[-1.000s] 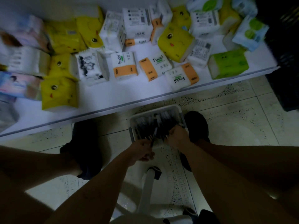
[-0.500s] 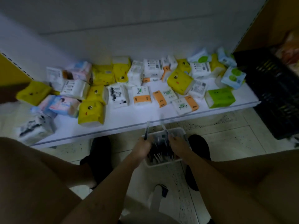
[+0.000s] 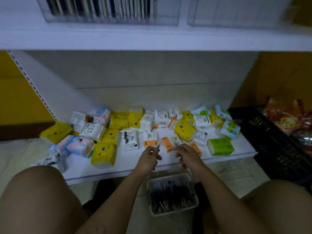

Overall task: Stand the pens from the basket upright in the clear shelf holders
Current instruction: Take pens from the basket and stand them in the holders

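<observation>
While left hand grips one pen, right hand grips second pen

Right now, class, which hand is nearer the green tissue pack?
Right. The right hand is just left of the green pack, apart from it; the left hand is farther left, beyond the right hand.

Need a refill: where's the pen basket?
Head view, bottom centre: the basket sits on the floor, in front of the tissue shelf, below the right hand.

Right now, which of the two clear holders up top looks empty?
The right-hand holder, which looks bare; the left-hand holder is lined with upright pens.
</observation>
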`<state>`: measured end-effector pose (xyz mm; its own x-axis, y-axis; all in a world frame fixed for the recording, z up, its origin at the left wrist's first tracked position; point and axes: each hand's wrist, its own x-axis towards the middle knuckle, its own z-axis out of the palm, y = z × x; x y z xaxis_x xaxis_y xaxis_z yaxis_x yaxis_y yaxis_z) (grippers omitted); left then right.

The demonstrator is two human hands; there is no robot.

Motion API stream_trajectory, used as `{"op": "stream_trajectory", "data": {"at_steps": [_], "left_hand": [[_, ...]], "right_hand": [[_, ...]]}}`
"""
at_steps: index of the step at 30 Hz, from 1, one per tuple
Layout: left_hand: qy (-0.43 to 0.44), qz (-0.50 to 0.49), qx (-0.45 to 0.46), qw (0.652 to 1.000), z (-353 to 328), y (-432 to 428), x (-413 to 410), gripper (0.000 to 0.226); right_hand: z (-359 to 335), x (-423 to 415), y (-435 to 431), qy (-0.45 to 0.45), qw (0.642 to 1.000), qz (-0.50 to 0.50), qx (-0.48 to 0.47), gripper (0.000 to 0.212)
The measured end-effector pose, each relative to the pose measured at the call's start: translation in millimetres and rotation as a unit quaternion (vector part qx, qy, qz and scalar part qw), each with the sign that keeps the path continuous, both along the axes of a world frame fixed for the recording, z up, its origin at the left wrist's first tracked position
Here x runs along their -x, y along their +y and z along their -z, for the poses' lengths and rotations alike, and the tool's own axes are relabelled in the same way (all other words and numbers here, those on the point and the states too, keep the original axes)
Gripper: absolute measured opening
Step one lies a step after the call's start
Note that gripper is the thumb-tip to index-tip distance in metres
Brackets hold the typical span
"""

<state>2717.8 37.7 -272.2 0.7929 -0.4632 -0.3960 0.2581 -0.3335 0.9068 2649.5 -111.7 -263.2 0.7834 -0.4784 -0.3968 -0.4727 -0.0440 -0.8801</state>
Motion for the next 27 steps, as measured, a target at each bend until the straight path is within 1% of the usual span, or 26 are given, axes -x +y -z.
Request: {"op": "stream_trajectory", "data": {"at_steps": [2,4,5,7,9,12,14,17,19,22,24,27], "left_hand": [[-0.067,0.008,0.000,0.998,-21,-3,-7,0.031],[-0.137,0.010,0.018,0.990,-43,-5,-12,0.027],[-0.158,0.006,0.039,0.987,-55,-6,-14,0.023],[-0.184,-0.006,0.084,0.979,-79,-8,-19,0.018],[-0.212,-0.019,0.101,0.972,-103,-8,-25,0.018],[-0.255,-0.038,0.095,0.962,-141,-7,-30,0.023],[-0.294,-0.050,0.094,0.950,-166,-4,-30,0.031],[-0.332,-0.045,0.149,0.930,-204,-1,-26,0.032],[-0.343,-0.032,0.179,0.921,-228,2,-23,0.024],[-0.335,-0.016,0.216,0.917,-265,5,-22,0.014],[-0.353,-0.014,0.206,0.913,-288,6,-26,0.012],[-0.399,-0.007,0.157,0.903,-319,7,-35,0.010]], "right_hand": [[-21,-6,2,-0.048,0.997,-0.029,0.053,0.021],[-43,-12,6,-0.115,0.990,-0.035,0.072,0.015],[-55,-15,7,-0.144,0.987,-0.028,0.062,0.013],[-77,-22,9,-0.187,0.982,-0.013,0.029,0.011],[-100,-27,9,-0.217,0.976,-0.007,0.017,0.010],[-134,-29,12,-0.248,0.967,-0.015,0.049,0.015],[-154,-28,14,-0.265,0.961,-0.016,0.073,0.020],[-183,-27,18,-0.306,0.946,-0.033,0.105,0.028],[-202,-26,21,-0.331,0.935,-0.029,0.124,0.024],[-234,-27,26,-0.371,0.923,-0.024,0.100,0.017],[-256,-28,29,-0.393,0.914,-0.034,0.090,0.012],[-287,-32,30,-0.411,0.903,-0.044,0.115,0.014]]}}
